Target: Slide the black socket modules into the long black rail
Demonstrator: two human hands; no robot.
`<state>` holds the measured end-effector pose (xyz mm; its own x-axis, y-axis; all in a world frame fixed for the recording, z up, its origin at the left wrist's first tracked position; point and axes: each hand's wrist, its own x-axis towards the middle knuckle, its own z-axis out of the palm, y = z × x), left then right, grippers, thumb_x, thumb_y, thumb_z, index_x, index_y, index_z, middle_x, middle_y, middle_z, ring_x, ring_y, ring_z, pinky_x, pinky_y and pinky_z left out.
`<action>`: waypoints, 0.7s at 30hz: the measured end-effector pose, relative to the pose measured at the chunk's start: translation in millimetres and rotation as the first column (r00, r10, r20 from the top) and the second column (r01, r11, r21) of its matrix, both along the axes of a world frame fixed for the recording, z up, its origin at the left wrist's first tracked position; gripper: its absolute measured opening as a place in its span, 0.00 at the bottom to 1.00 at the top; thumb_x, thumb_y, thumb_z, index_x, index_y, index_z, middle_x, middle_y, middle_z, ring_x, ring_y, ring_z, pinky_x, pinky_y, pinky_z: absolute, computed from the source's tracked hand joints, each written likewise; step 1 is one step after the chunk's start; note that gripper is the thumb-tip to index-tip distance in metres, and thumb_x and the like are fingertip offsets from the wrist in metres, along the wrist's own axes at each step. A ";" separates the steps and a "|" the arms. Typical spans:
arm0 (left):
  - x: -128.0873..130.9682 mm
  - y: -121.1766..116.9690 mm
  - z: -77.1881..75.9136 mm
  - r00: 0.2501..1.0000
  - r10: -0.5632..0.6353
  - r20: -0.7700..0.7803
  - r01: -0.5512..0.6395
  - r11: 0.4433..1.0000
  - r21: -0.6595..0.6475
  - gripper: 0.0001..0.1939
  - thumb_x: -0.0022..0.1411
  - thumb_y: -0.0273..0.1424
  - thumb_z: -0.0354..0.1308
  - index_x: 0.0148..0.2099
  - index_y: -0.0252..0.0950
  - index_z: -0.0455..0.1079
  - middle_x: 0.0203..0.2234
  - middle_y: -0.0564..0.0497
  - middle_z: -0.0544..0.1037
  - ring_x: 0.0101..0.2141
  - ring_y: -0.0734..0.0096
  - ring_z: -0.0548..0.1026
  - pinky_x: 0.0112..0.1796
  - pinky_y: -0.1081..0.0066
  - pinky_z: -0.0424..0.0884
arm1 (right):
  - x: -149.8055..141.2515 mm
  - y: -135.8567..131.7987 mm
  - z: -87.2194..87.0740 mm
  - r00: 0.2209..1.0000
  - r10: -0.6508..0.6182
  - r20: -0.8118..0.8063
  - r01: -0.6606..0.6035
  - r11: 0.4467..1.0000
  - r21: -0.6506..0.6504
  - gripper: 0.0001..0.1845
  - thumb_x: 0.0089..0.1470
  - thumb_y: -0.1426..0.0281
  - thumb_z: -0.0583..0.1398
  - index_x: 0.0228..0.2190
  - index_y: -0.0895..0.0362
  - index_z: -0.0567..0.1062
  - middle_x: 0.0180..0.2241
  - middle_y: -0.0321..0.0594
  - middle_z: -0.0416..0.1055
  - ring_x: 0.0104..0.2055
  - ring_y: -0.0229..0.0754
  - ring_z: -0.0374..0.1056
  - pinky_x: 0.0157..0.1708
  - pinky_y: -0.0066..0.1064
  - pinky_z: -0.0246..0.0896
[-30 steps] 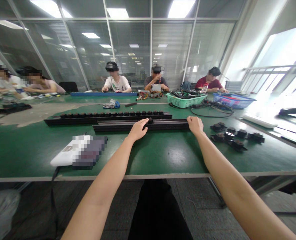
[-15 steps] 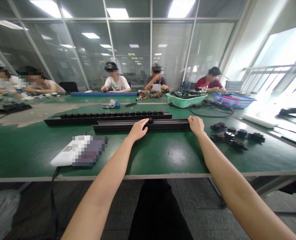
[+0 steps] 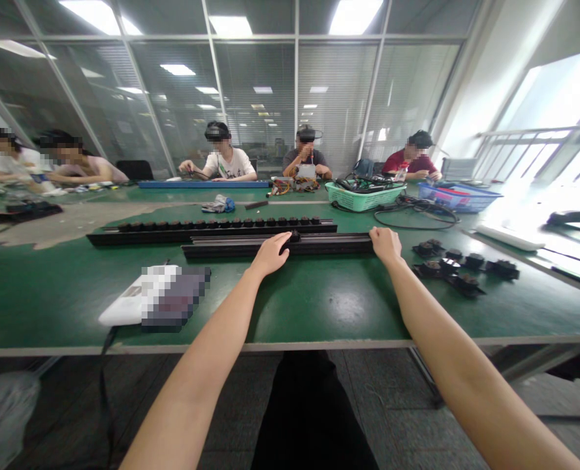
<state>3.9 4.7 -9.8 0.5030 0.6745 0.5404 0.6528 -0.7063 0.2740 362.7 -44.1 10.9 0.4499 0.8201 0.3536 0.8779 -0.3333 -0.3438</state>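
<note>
A long black rail (image 3: 231, 249) with a metallic channel along its top lies across the green table in front of me. My left hand (image 3: 270, 254) grips it near the middle, fingers over the top and thumb on the near side. Right at those fingertips a small black block (image 3: 295, 236) sits on the rail. At the rail's right end, my right hand (image 3: 386, 245) has its fingers curled around the tip. Behind it lies a second black rail (image 3: 138, 237), carrying a row of several small black blocks.
Several loose black parts (image 3: 466, 264) lie to the right. A white and dark item (image 3: 128, 300) with a strap is at the front left. Farther back are a green basket (image 3: 363, 198) of cables, a blue basket (image 3: 459, 198) and a glove (image 3: 219, 204). Co-workers sit opposite.
My right hand has shifted very slightly to the right at the rail's end. My left hand stays put. Across the table, a co-worker's hand has lifted, with a thin dark cord near it.
</note>
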 end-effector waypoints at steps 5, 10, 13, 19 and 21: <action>-0.1 1.0 -0.3 1.000 0.002 -0.015 -0.002 1.000 0.005 0.30 0.68 0.29 0.54 0.71 0.30 0.68 0.69 0.40 0.72 0.69 0.54 0.70 0.71 0.54 0.63 | 0.6 0.4 -0.2 1.000 -0.009 0.000 0.009 1.000 -0.003 0.29 0.74 0.66 0.46 0.48 0.63 0.85 0.50 0.60 0.81 0.50 0.53 0.76 0.48 0.36 0.60; -0.2 1.5 -0.8 1.000 -0.003 -0.001 0.003 1.000 0.011 0.30 0.68 0.29 0.54 0.71 0.34 0.69 0.68 0.42 0.73 0.68 0.55 0.70 0.71 0.53 0.64 | 1.1 0.3 -0.6 1.000 -0.015 0.003 0.015 1.000 0.012 0.28 0.74 0.66 0.46 0.48 0.63 0.85 0.50 0.60 0.81 0.50 0.53 0.76 0.47 0.36 0.60; -0.2 1.5 -0.8 1.000 -0.007 0.003 0.007 1.000 0.007 0.30 0.68 0.29 0.54 0.71 0.32 0.69 0.68 0.41 0.73 0.68 0.54 0.71 0.71 0.53 0.64 | 1.7 0.1 -0.6 1.000 -0.014 -0.002 0.014 1.000 0.006 0.28 0.74 0.66 0.46 0.49 0.63 0.85 0.50 0.61 0.81 0.51 0.54 0.76 0.48 0.36 0.60; -0.4 1.2 -0.9 1.000 -0.009 0.012 0.009 1.000 0.005 0.30 0.68 0.29 0.54 0.71 0.35 0.69 0.68 0.43 0.73 0.68 0.55 0.70 0.71 0.53 0.63 | 3.0 -0.2 -0.8 1.000 -0.027 -0.010 0.027 1.000 0.013 0.28 0.74 0.66 0.47 0.48 0.62 0.85 0.49 0.61 0.81 0.50 0.54 0.76 0.48 0.36 0.60; -0.3 1.0 -1.0 1.000 -0.006 0.007 0.006 1.000 0.007 0.30 0.68 0.29 0.54 0.71 0.34 0.69 0.68 0.42 0.73 0.68 0.55 0.70 0.71 0.53 0.63 | 3.7 0.1 -0.9 1.000 -0.029 -0.013 0.029 0.999 0.015 0.28 0.73 0.66 0.46 0.48 0.62 0.85 0.49 0.61 0.81 0.50 0.53 0.76 0.48 0.36 0.60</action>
